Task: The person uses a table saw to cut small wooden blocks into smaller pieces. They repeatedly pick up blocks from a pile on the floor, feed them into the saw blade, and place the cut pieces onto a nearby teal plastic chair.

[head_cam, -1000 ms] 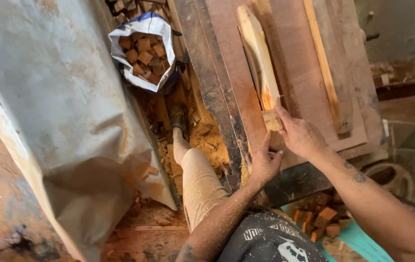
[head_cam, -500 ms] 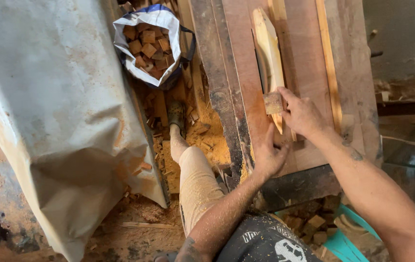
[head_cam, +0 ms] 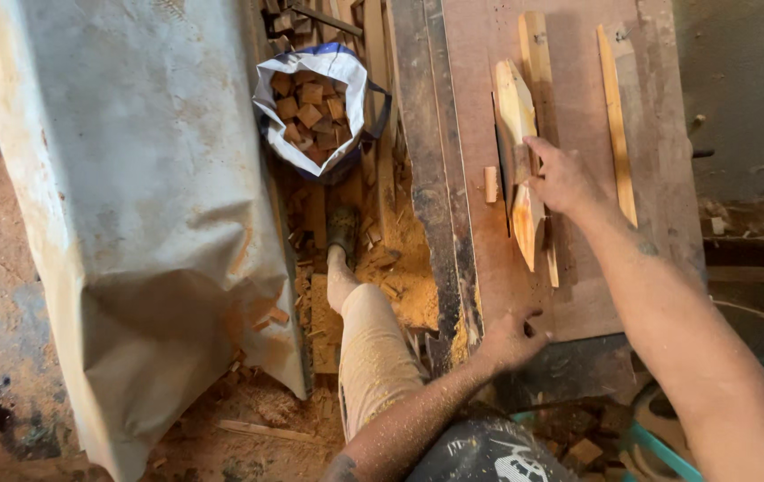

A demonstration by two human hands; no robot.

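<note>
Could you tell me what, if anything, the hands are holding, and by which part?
The right hand presses the pale wood piece near its middle on the table; the left hand rests on the table's near edge.

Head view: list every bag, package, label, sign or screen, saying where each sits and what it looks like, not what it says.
Woven sack: on the floor at top centre, left of the saw table; open-mouthed, white with blue trim, full of small brown wood offcuts.
Large grey sheet or bag: fills the left side; crumpled, dusty, pale grey, orange-stained.
No labels, signs or screens show.
</note>
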